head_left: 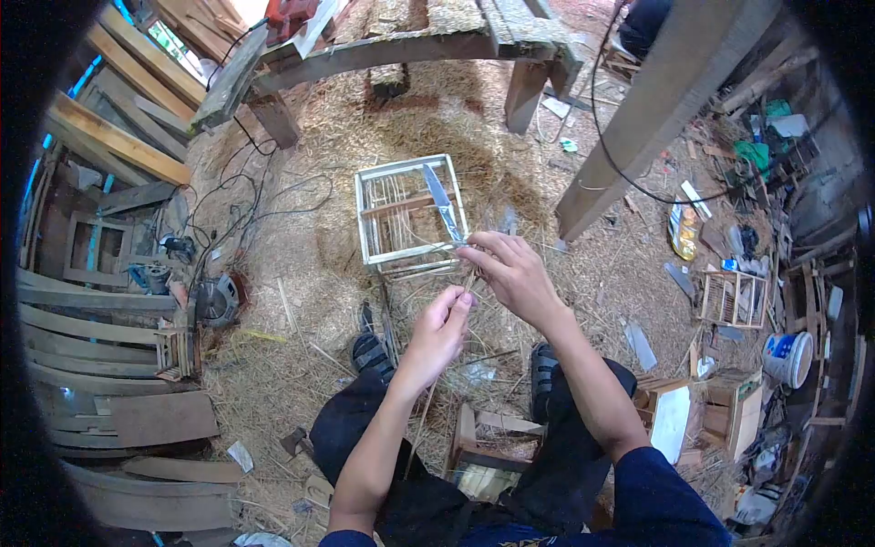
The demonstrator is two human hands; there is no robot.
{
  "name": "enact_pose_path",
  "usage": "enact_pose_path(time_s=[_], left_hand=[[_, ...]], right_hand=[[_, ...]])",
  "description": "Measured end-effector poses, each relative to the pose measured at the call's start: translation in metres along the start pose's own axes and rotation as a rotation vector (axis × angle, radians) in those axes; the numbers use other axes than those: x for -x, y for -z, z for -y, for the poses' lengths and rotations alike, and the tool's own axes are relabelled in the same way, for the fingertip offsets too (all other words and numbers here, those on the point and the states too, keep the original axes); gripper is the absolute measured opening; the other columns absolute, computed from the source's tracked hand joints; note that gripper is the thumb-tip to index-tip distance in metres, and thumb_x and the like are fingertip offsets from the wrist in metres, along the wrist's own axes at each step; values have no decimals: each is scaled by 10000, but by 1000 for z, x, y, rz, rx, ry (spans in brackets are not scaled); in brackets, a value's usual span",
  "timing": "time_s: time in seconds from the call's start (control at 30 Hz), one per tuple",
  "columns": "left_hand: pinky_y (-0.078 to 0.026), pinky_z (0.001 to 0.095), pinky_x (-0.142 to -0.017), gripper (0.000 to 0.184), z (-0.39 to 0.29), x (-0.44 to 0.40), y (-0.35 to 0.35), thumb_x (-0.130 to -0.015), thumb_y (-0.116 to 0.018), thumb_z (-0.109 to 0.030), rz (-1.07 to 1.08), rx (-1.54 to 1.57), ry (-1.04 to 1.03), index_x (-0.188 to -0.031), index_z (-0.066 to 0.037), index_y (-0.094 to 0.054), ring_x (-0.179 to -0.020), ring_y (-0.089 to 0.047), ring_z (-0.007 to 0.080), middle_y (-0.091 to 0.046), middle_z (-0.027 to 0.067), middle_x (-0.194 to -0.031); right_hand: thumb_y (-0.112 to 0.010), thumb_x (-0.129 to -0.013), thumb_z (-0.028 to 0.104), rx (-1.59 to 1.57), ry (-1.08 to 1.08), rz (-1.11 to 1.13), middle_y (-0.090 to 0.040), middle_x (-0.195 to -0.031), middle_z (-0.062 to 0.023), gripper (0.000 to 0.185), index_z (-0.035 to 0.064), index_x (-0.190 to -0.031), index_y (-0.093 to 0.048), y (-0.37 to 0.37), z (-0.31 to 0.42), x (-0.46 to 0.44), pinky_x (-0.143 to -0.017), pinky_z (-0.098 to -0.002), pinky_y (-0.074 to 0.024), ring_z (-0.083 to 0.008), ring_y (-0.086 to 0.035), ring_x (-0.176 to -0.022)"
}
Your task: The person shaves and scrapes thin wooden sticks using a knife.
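My right hand (512, 271) is closed on the handle end of a knife (439, 199), whose blade points up and away over a white-edged wooden frame (366, 219). Just below and to its left, my left hand (441, 330) pinches a thin strip (425, 406) that runs down between my legs. The strip's upper end meets the fingers of my right hand near the knife. Thin sticks and a brown crossbar show inside the frame, which stands on the straw-covered ground.
A wooden bench (383, 50) stands ahead, with a thick post (652, 118) to its right. Cables and a circular saw (219, 299) lie at left. A white bucket (787, 358) and small wooden cage (734, 298) are at right. Shavings cover the floor (292, 346).
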State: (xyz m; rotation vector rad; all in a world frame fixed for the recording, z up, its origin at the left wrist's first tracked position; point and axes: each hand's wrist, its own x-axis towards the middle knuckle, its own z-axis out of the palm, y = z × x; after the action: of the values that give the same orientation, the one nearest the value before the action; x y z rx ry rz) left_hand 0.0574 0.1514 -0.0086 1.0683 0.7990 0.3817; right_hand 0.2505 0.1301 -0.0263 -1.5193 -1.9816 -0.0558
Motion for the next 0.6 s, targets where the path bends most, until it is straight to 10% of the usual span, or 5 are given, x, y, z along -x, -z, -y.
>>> enact_pose_path(time_s=[0.6], left_hand=[[-233, 201, -436, 248, 34, 76, -76, -1078, -451, -352, 276, -161, -59, -1074, -113, -521, -503, -268, 20, -314, -95, -658]], right_hand=[[-686, -850, 157, -19, -42, -14, -662, -1103, -59, 217, 69, -1048, -689, 112, 50, 109, -926, -412, -454, -265, -613, -1046]])
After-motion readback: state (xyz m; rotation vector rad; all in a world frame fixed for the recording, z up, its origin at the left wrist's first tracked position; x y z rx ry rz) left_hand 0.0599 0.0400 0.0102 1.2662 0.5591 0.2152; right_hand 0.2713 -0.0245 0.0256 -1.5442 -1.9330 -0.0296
